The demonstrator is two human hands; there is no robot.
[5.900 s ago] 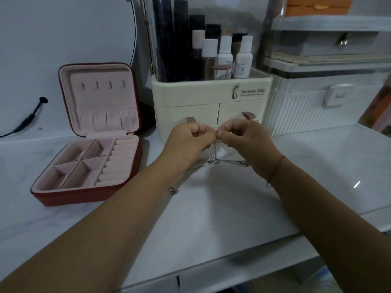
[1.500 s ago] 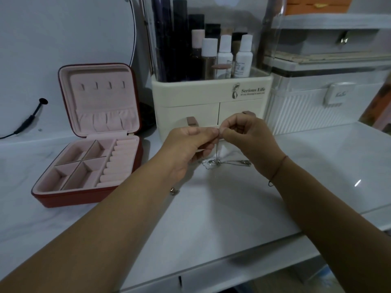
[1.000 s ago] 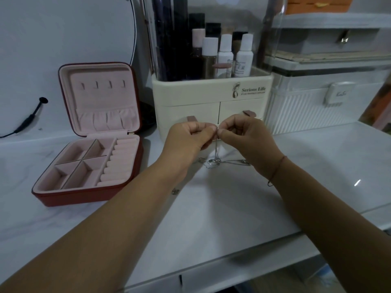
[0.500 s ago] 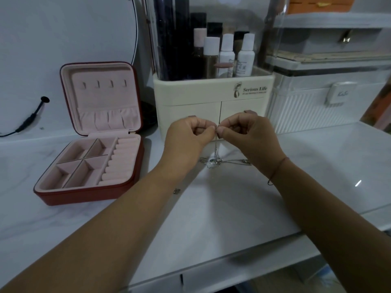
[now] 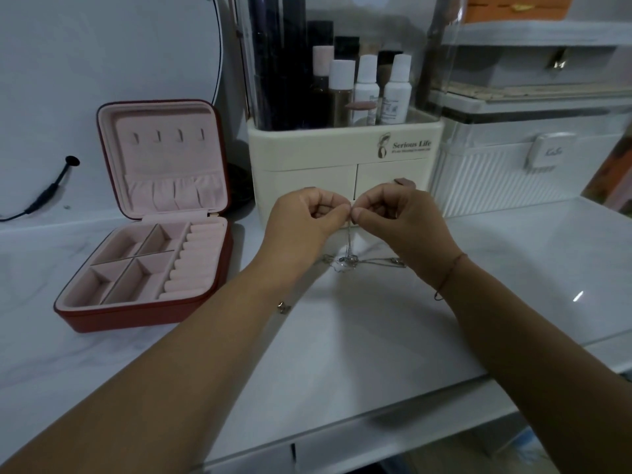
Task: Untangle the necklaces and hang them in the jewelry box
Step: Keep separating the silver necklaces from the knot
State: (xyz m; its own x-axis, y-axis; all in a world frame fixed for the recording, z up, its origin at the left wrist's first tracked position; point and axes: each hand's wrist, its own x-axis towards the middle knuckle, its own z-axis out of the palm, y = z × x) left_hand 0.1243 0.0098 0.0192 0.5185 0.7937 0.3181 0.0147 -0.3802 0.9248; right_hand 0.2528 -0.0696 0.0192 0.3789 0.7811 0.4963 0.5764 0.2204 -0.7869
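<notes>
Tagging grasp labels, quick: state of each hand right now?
The left hand is closed, pinching the chain.
The right hand is closed, pinching the same chain.

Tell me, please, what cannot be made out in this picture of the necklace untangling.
Head view only.
Necklaces: chains too thin and blurred to count or to find the knot.
Pinched spot: curled fingers of the left hand and right hand hide it.
Jewelry box hooks: too small to see their shape.
Bottles: label print too small to read.
</notes>
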